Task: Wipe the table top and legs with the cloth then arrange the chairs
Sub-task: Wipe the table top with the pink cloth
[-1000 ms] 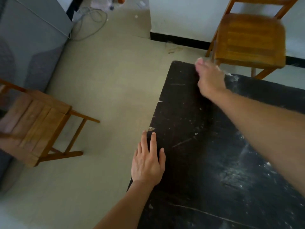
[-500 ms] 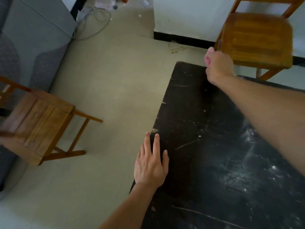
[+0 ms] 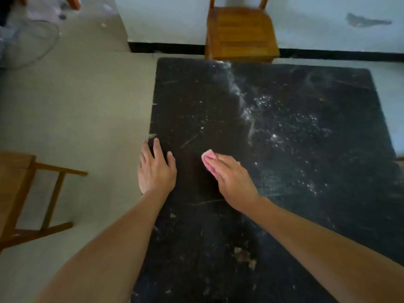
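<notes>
A black table top [image 3: 284, 149] fills the right and middle of the view, scratched and dusted with white powder on its right half. My right hand [image 3: 231, 182] presses a pink cloth [image 3: 207, 159] flat on the table near its left side; only the cloth's front edge shows past my fingers. My left hand [image 3: 156, 171] rests flat on the table's left edge, fingers apart, holding nothing. A wooden chair [image 3: 240, 33] stands at the table's far edge. A second wooden chair [image 3: 24, 197] stands on the floor to the left.
Pale floor [image 3: 76, 106] lies left of the table. A white wall with a black skirting [image 3: 170, 48] runs behind the far chair. A cable and clutter [image 3: 39, 29] lie at the top left. Crumbs [image 3: 242, 255] sit on the near part of the table.
My right hand has swept back from the table's far edge near the chair to the near left part, beside my left hand. The view has shifted right.
</notes>
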The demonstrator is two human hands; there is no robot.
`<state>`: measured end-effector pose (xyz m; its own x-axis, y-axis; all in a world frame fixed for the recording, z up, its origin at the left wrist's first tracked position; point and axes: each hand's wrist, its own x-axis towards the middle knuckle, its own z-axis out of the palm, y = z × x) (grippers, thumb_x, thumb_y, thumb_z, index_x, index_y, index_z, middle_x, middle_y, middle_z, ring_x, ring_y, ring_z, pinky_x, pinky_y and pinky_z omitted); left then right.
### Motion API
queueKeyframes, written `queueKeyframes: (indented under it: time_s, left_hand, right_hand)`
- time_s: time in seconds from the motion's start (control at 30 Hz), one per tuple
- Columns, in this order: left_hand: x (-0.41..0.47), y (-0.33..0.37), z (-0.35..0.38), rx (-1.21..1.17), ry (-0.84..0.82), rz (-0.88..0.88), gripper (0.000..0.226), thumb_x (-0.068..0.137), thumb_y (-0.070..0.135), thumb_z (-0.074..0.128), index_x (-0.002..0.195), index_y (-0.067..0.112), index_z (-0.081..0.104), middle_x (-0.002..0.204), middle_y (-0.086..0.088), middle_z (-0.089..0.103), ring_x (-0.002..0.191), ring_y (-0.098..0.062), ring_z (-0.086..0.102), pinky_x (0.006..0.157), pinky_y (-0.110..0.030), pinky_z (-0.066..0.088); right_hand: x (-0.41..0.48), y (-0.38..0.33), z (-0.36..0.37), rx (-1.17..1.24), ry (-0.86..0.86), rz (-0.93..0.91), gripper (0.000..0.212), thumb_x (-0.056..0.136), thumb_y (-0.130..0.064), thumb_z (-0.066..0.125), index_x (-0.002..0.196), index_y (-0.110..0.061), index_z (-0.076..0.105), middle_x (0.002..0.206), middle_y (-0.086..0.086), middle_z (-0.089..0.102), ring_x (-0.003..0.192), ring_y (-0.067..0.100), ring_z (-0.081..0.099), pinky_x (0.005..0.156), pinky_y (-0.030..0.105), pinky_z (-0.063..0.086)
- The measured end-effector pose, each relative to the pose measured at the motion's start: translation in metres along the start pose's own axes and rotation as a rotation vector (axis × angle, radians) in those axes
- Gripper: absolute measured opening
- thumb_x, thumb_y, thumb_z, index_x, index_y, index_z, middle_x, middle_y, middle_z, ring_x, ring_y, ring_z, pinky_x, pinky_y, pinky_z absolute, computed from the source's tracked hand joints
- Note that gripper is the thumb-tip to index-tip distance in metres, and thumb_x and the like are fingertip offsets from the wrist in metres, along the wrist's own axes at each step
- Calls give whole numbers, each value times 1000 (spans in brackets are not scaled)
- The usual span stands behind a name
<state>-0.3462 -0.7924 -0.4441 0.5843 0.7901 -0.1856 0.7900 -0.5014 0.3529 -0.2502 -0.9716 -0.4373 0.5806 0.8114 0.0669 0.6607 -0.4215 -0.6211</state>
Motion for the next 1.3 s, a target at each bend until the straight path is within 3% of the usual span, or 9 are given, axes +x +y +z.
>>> queueKeyframes:
  time_s: [0.2,0.4,0.57,0.7,0.8,1.0,1.07,1.23,1.3]
  left_hand:
    - [-77,-19,-11,42,72,156,39,94,22,52,129,7,53,144,-19,40,129,-39,38,105,-51,31]
    - [-201,-54,-3,55,-47,303,38,89,12,59,127,7,56,144,-17,43,135,-35,37,111,-50,32]
    - [-229,-69,10,184,-137,353,46,99,29,41,142,14,41,157,-12,23,147,-27,12,118,-41,4]
    - [-227,-70,13,196,-133,361,48,100,33,33,145,15,35,159,-10,16,148,-26,5,118,-39,-3]
    - [-228,-71,12,194,-135,364,48,100,33,32,144,15,36,159,-10,17,148,-26,6,119,-40,0]
    - [-229,-69,12,210,-146,356,47,99,32,37,142,14,39,158,-12,19,148,-27,8,118,-42,3]
    - [-227,-69,13,230,-136,347,48,98,33,37,143,16,40,158,-12,20,147,-27,8,118,-42,4]
    - [-226,-70,15,271,-140,337,51,96,38,29,140,18,44,156,-10,27,146,-28,17,116,-44,9]
    - [-227,-70,14,286,-134,336,50,95,39,30,137,17,48,154,-11,31,144,-30,22,115,-46,13]
  right_hand:
    - [-149,-31,-6,-83,-113,150,50,98,-8,55,144,-26,45,141,-13,49,133,5,41,111,54,36]
    - [-255,-89,25,-168,-126,-22,59,82,-14,70,138,-27,53,139,-12,53,135,9,43,110,44,41]
    - [-290,-65,6,-225,-165,-138,63,81,-12,67,138,-33,49,146,-11,44,139,14,34,114,45,34]
    - [-208,14,-54,-319,69,239,46,92,5,53,128,-24,53,125,-2,56,114,25,54,98,48,46]
    - [-163,23,-67,-301,214,450,50,88,14,52,131,-12,55,126,6,58,119,29,55,100,51,46]
    - [-226,-56,5,-363,-151,-145,60,86,2,59,142,-18,47,147,2,47,141,21,35,112,51,22]
    - [-225,-32,5,-398,-188,-242,54,90,-5,49,141,-22,46,147,2,48,141,22,34,112,53,27]
    - [-121,54,-64,-365,97,365,47,87,12,50,123,-18,57,120,0,58,115,26,56,91,49,50]
    - [-95,51,-82,-360,169,373,43,85,16,51,118,-11,58,113,4,59,107,28,58,87,47,52]
